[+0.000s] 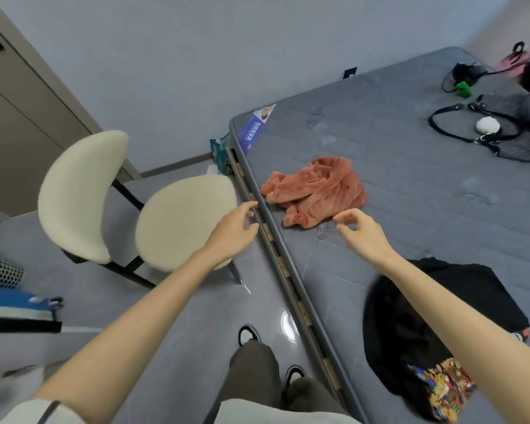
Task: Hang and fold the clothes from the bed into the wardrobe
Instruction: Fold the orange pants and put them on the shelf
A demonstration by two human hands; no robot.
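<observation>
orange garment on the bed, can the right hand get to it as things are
Probably yes. The right hand is open just beside the orange garment, with only bare mattress between them. The black clothing lies under the forearm, out of the path.

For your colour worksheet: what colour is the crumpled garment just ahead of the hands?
The garment is rusty orange; head view.

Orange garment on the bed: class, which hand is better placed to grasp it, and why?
Probably the right hand: open, empty, above the mattress beside the orange garment. The left hand, also open, sits off the bed's edge.
</observation>
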